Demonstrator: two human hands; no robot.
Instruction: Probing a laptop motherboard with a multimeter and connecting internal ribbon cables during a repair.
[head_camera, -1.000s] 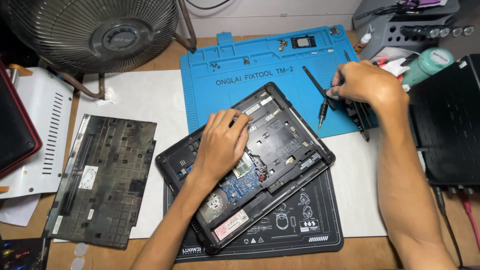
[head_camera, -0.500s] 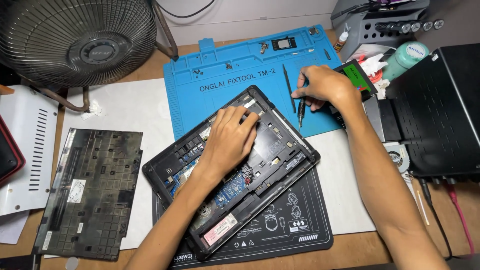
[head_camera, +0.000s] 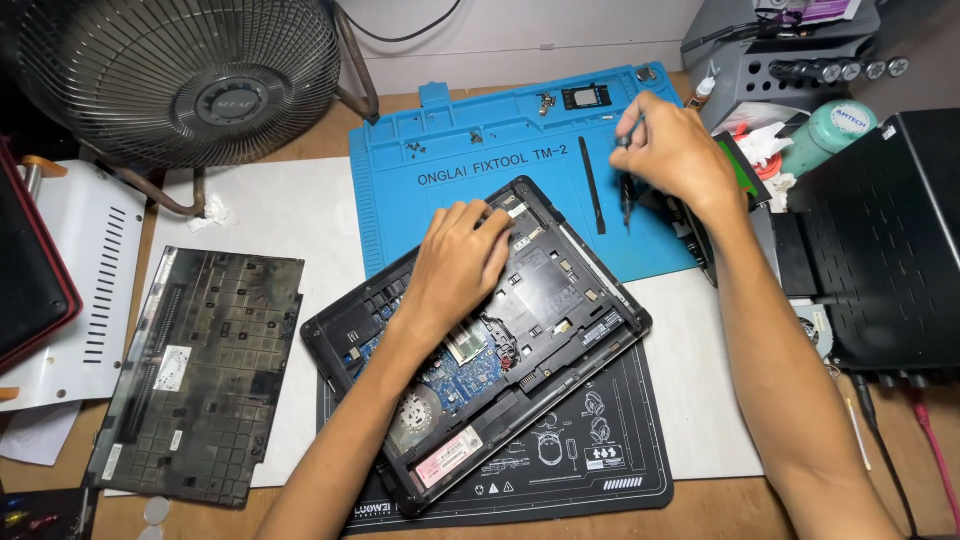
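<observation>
One opened laptop (head_camera: 500, 340), bottom cover off, lies tilted across two mats: a black mat (head_camera: 580, 460) and a blue mat (head_camera: 480, 150) on the table (head_camera: 720, 500); its circuit board and fan are exposed. One detached cover (head_camera: 195, 370) lies to the left. Left hand (head_camera: 460, 260) rests flat on the laptop, fingers spread. Right hand (head_camera: 675, 150) pinches one dark screwdriver (head_camera: 627, 195) upright over the blue mat; one black pry tool (head_camera: 592, 185) lies just beside it.

One camera only, worn on the person's head, looks steeply down and forward over the desk (head_camera: 300, 215) from close range, arms entering from the bottom edge, fan (head_camera: 180, 80) at the far left.
</observation>
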